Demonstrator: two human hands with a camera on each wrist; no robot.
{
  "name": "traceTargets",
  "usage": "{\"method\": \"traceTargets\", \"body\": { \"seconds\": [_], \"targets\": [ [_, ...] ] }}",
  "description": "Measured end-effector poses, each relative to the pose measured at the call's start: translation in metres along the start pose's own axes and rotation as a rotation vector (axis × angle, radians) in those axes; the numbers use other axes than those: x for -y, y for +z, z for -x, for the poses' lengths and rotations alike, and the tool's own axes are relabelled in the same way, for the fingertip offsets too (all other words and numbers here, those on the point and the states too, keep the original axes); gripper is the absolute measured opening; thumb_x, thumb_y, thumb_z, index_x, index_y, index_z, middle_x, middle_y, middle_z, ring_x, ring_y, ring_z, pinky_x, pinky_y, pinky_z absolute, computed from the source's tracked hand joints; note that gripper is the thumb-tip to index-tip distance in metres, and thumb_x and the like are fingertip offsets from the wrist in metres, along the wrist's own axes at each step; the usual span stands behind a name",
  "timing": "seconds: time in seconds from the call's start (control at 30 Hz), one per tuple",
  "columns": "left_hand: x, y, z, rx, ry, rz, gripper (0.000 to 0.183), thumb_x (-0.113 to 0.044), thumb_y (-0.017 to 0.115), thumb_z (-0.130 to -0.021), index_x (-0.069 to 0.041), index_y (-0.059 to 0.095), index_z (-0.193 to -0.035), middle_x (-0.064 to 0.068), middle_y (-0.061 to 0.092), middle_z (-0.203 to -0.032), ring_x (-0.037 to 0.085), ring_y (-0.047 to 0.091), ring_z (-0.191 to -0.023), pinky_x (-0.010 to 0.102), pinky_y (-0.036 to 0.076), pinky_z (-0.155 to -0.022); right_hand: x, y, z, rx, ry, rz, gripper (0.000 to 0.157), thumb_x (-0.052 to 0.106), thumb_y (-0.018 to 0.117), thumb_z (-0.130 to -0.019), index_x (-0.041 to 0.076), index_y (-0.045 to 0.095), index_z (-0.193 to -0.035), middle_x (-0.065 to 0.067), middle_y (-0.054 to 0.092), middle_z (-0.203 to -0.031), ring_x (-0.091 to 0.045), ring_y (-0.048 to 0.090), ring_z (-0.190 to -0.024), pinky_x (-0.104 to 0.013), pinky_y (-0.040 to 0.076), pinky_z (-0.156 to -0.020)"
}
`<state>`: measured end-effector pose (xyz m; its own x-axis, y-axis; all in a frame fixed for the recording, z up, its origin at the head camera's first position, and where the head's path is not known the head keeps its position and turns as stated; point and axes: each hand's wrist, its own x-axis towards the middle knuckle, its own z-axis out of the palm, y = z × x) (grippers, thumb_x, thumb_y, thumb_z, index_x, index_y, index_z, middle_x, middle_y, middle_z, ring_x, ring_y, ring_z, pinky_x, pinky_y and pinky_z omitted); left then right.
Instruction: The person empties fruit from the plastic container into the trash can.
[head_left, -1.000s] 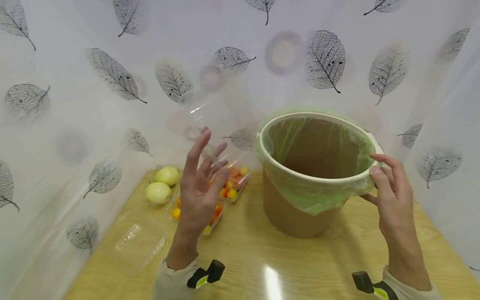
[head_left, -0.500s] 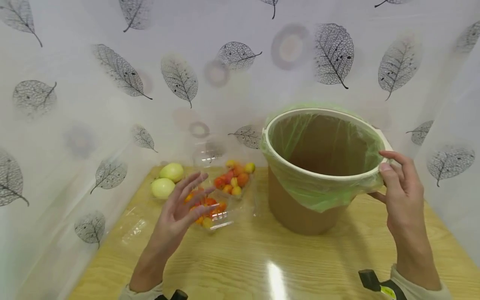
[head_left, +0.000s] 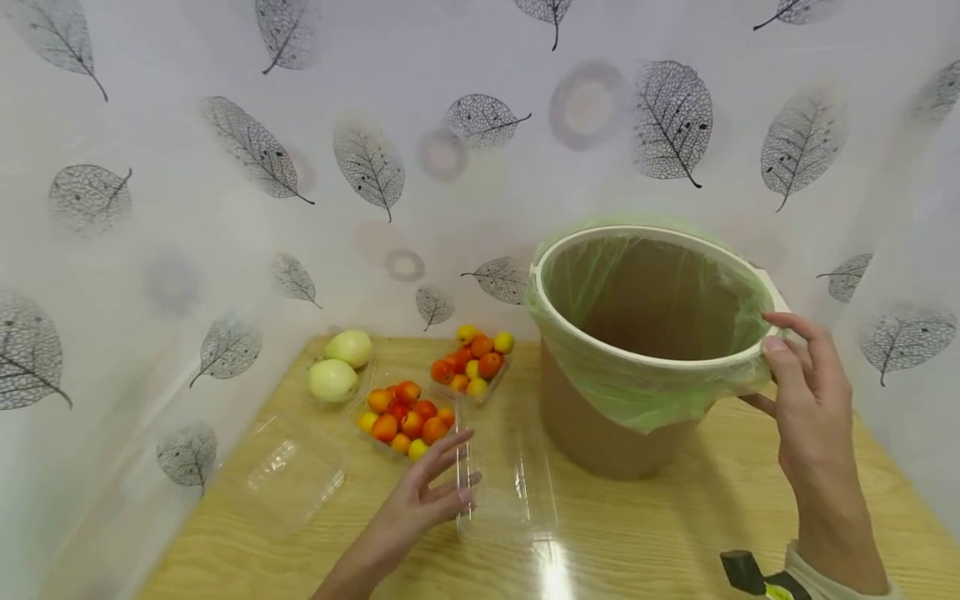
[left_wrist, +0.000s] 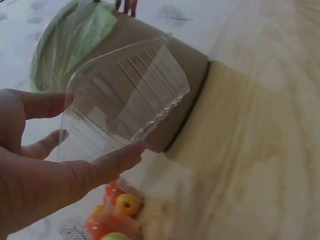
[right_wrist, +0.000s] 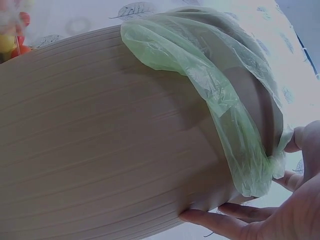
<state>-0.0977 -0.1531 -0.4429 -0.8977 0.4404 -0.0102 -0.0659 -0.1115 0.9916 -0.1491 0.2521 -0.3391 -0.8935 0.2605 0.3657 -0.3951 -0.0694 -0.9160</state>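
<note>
In the head view my left hand (head_left: 408, 504) holds a clear plastic container (head_left: 517, 479) by its left side, over the table's middle. The left wrist view shows thumb and fingers pinching the edge of this ribbed, see-through container (left_wrist: 130, 90), with nothing inside it. To its right stands a brown bin (head_left: 592, 433), lined with a thin green plastic bag (head_left: 637, 400) folded over the cream rim. My right hand (head_left: 813, 400) grips the rim's right side. In the right wrist view, lower fingers of that hand (right_wrist: 290, 205) rest against the bin's outer wall.
Two clear trays of small red, orange and yellow fruit (head_left: 405, 421) sit at the back left. Beside them lie two pale yellow-green round fruits (head_left: 332, 381). Another clear plastic container (head_left: 292, 479) lies at the table's left. A leaf-printed curtain (head_left: 480, 183) hangs behind the table.
My left hand has come down with the clear container, from high above the fruit trays to the table's middle in front of the bin. My right hand stays on the rim.
</note>
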Motion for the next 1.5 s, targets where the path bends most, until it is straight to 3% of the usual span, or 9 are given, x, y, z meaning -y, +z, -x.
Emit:
{"method": "traceTargets", "body": {
  "seconds": [0.13,0.37,0.5,0.63,0.77,0.9,1.07,1.27,1.5],
  "targets": [
    [0.015,0.003,0.002,-0.004,-0.028,0.001,0.064,-0.008,0.057,-0.094,-0.022,0.027,-0.149,0.026,0.01,-0.153,0.049,0.033,-0.129,0.05,0.043,-0.096,0.001,0.0,0.0,0.002,-0.003,-0.002,0.037,0.013,0.05,-0.098,0.008,0.048,-0.134,-0.01,0.056,-0.114,-0.014,0.058,-0.091,-0.022,0.055,-0.06],
    [0.031,0.003,0.0,-0.013,-0.084,-0.029,0.06,-0.009,0.058,-0.094,-0.017,0.032,-0.147,0.032,0.03,-0.144,0.044,0.037,-0.129,0.043,0.043,-0.099,0.001,-0.001,-0.001,0.003,0.0,0.004,0.037,0.014,0.049,-0.098,0.009,0.048,-0.135,-0.011,0.055,-0.114,-0.015,0.058,-0.09,-0.022,0.055,-0.059],
    [0.033,0.003,0.002,-0.022,-0.077,-0.094,0.059,-0.008,0.058,-0.093,-0.011,0.033,-0.146,0.03,0.03,-0.145,0.045,0.034,-0.13,0.046,0.04,-0.101,0.001,0.0,0.0,0.008,0.0,0.0,0.037,0.014,0.05,-0.098,0.008,0.048,-0.135,-0.011,0.054,-0.115,-0.015,0.059,-0.091,-0.022,0.055,-0.059],
    [0.029,0.002,0.006,-0.056,-0.057,-0.193,0.055,-0.01,0.058,-0.094,-0.008,0.036,-0.144,0.032,0.037,-0.14,0.045,0.042,-0.125,0.042,0.046,-0.096,0.001,-0.001,0.0,0.009,-0.004,-0.005,0.037,0.014,0.05,-0.098,0.008,0.048,-0.135,-0.011,0.054,-0.116,-0.015,0.059,-0.091,-0.023,0.056,-0.059],
    [0.02,-0.001,0.014,-0.171,-0.049,-0.227,0.05,-0.011,0.056,-0.095,-0.005,0.038,-0.141,0.031,0.048,-0.128,0.042,0.054,-0.111,0.04,0.053,-0.083,0.001,-0.001,0.0,0.007,-0.008,-0.003,0.037,0.014,0.05,-0.098,0.008,0.048,-0.135,-0.011,0.054,-0.117,-0.015,0.059,-0.092,-0.022,0.055,-0.06],
    [0.017,-0.006,0.022,-0.365,-0.105,-0.175,0.047,-0.01,0.056,-0.095,-0.01,0.04,-0.139,0.026,0.049,-0.12,0.036,0.057,-0.099,0.044,0.055,-0.076,0.002,-0.001,0.0,0.003,-0.007,-0.011,0.037,0.013,0.051,-0.098,0.007,0.048,-0.134,-0.011,0.054,-0.118,-0.015,0.059,-0.093,-0.023,0.056,-0.06],
    [0.021,-0.018,0.027,-0.591,-0.131,-0.211,0.053,-0.011,0.055,-0.096,-0.016,0.03,-0.143,0.023,0.036,-0.13,0.036,0.05,-0.111,0.042,0.054,-0.08,0.001,0.0,0.0,0.01,0.0,-0.009,0.037,0.014,0.051,-0.098,0.007,0.048,-0.134,-0.011,0.054,-0.117,-0.015,0.059,-0.093,-0.023,0.056,-0.059],
    [0.022,-0.032,0.014,-0.663,-0.135,-0.203,0.069,-0.022,0.05,-0.099,-0.02,0.006,-0.152,0.027,0.008,-0.151,0.044,0.021,-0.135,0.051,0.041,-0.099,0.001,-0.002,-0.001,0.011,0.0,0.008,0.037,0.015,0.051,-0.098,0.008,0.048,-0.135,-0.01,0.053,-0.118,-0.015,0.058,-0.095,-0.022,0.055,-0.059],
    [0.025,-0.046,-0.013,-0.792,-0.093,-0.034,0.082,-0.002,0.046,-0.092,-0.021,-0.006,-0.153,0.02,0.01,-0.154,0.032,0.021,-0.137,0.046,0.031,-0.106,0.001,-0.002,-0.001,0.013,0.005,0.006,0.038,0.015,0.051,-0.098,0.008,0.048,-0.135,-0.01,0.053,-0.12,-0.015,0.057,-0.098,-0.022,0.055,-0.06]
  ]
}}
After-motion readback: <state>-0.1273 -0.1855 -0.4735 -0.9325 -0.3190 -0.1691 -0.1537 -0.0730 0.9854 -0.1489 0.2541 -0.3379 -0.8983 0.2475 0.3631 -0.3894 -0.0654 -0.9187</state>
